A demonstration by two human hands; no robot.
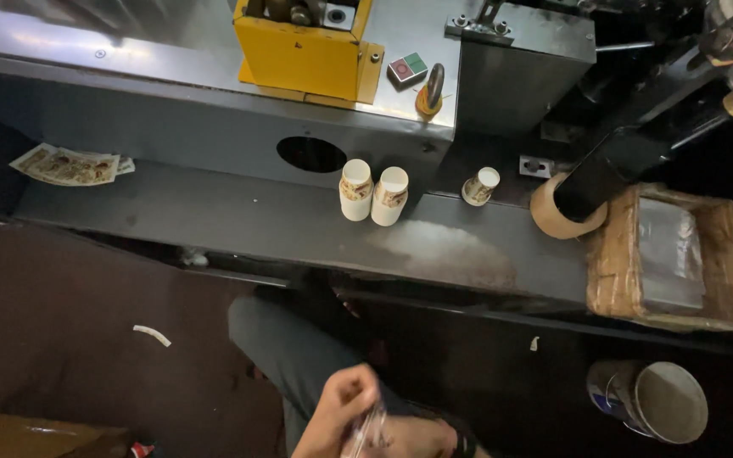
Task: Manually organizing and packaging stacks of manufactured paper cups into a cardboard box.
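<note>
At the bottom centre of the frame, the person's two hands are meeting low over a knee in grey trousers (pixel 286 352). The left hand (pixel 339 416) is curling its fingers closed around a thin, clear plastic strip or sleeve (pixel 365 432), pinching it near the upper end. The right hand (pixel 422 437) is lying just beside and partly under it, touching the same clear piece, with a dark band at its wrist; it is cut off by the bottom edge, so how far its fingers are closing cannot be told.

Above the hands, a long dark metal worktop (pixel 239 216) is running across the middle of the frame. Two white paper cups (pixel 373 192) with a patterned band are standing mouth-up, touching each other, near its centre. A third, smaller-looking paper cup (pixel 479 186) is tilting a little to their right. A pale dusty smear (pixel 443 246) is lying on the worktop below them.

At the upper centre, a yellow machine housing (pixel 303 53) is sitting on a grey metal casing with a round hole (pixel 310 154). At the right, a roll of brown tape (pixel 557 212) is leaning by a brown cardboard tray (pixel 672 259) holding clear plastic. A metal tin (pixel 651 399) is lying at the lower right. Printed paper blanks (pixel 65 165) are resting at the left.
</note>
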